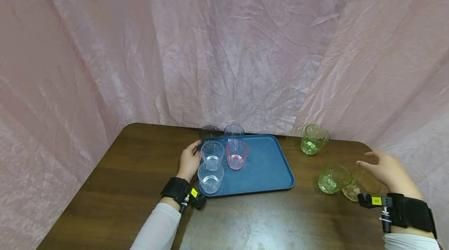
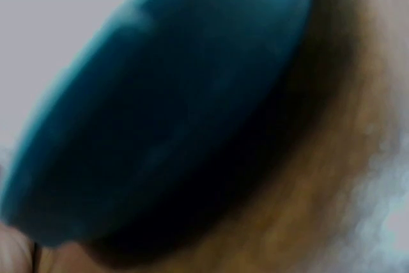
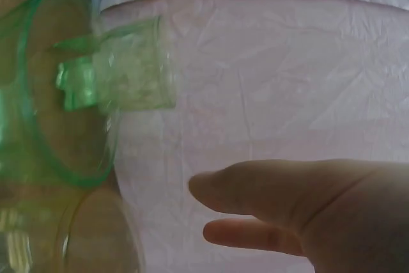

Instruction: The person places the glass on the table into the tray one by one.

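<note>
My left hand (image 1: pixel 189 161) grips the left rim of a blue tray (image 1: pixel 268 166). Up close in the left wrist view, the tray's side (image 2: pixel 172 87) fills much of the picture, with fingers at its lower end. Grouped on the tray's left half are a dark grey glass (image 1: pixel 209 134), a bluish glass (image 1: pixel 234 132), a pink glass (image 1: pixel 237 155) and two clear glasses, one (image 1: pixel 212 151) behind the other (image 1: pixel 210 179). Over on the right, my right hand (image 1: pixel 391 168) hovers with loose fingers and holds nothing, just beyond a yellowish glass (image 1: pixel 366 185).
A green glass (image 1: pixel 329 183) stands left of the yellowish one, overlapping it in the head view. Another green glass (image 1: pixel 313 140) is farther back, near the table's rear edge. Behind the wooden table (image 1: pixel 140 179) hangs a pink curtain (image 1: pixel 224 47).
</note>
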The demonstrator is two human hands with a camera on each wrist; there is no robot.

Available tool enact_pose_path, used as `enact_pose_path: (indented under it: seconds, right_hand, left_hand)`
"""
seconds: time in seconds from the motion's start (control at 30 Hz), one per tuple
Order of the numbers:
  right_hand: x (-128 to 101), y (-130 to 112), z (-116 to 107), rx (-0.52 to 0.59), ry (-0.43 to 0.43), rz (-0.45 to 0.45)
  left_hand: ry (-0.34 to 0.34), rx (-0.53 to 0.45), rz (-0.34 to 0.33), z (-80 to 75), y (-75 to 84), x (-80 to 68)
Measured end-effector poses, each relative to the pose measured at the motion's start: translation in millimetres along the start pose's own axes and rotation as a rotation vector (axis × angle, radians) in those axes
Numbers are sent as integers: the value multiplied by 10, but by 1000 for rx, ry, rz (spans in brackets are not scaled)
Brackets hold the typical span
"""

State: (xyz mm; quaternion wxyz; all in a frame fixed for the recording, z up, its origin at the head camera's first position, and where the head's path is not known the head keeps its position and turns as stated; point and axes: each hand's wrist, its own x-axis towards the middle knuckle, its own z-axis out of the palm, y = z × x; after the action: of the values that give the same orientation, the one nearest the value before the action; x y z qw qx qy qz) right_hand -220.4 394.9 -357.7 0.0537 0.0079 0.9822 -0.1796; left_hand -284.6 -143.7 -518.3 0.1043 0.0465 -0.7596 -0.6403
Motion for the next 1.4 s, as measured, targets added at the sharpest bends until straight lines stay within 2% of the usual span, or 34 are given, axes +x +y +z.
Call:
enact_pose_path:
  seconds: [0.17, 0.33, 0.7, 1.2, 1.4]
  right_hand:
    - [-50, 101, 72, -14, -69, 18]
    - [-59, 140, 143, -42, -85, 14]
    - [-55, 127, 262, -8, -155, 27]
    - [-37, 155, 326, 9, -166, 32]
    - [-40, 150, 326, 10, -144, 13]
  left_hand:
    - [3, 8, 7, -5, -6, 0]
    - [3, 20, 4, -12, -7, -11]
    - [9, 22, 5, -5, -3, -9]
    - [16, 21, 12, 6, 0, 1]
    - [19, 18, 12, 11, 4, -4]
